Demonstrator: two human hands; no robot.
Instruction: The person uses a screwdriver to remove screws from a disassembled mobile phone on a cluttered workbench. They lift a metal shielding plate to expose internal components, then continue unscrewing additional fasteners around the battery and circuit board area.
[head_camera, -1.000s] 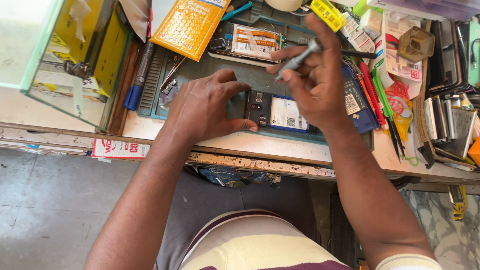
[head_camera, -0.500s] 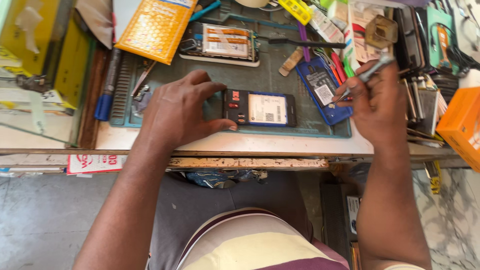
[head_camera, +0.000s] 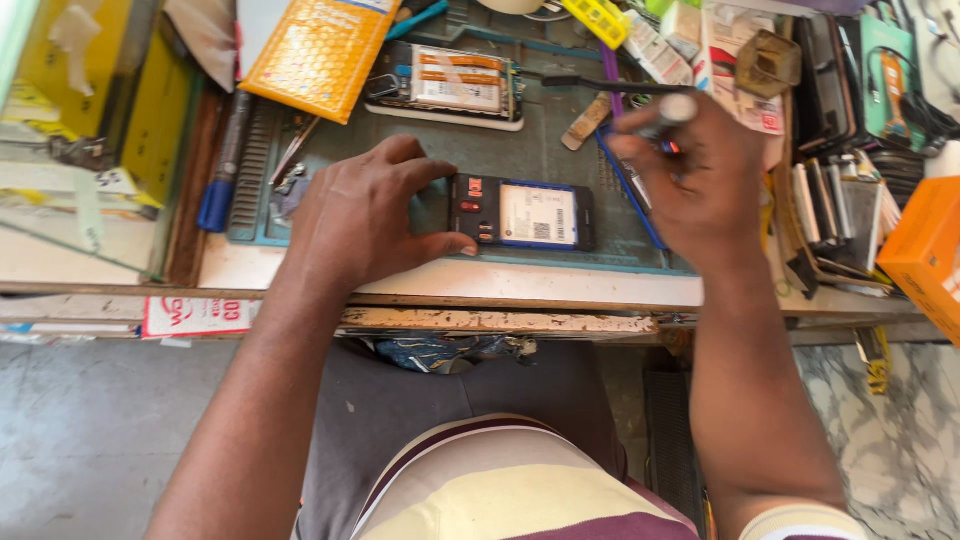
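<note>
An opened black phone (head_camera: 525, 213) with its back cover off lies on a green work mat (head_camera: 540, 150); a white-labelled battery shows in its body. My left hand (head_camera: 360, 215) rests on the mat, thumb and fingers pinching the phone's left end. My right hand (head_camera: 690, 180) hovers just right of the phone, fingers closed around a slim grey screwdriver (head_camera: 665, 112) whose handle sticks up above the knuckles. Its tip is hidden behind my fingers.
A second opened phone (head_camera: 450, 85) lies at the back of the mat beside a yellow padded envelope (head_camera: 318, 50). A blue pen (head_camera: 222, 165) lies left of the mat. Small tools, packets and an orange box (head_camera: 925, 250) crowd the right side. A glass case (head_camera: 80, 130) stands left.
My right hand has come back from the tool clutter on the right toward the phone, still carrying the screwdriver. My left hand has kept its hold on the phone's left end.
</note>
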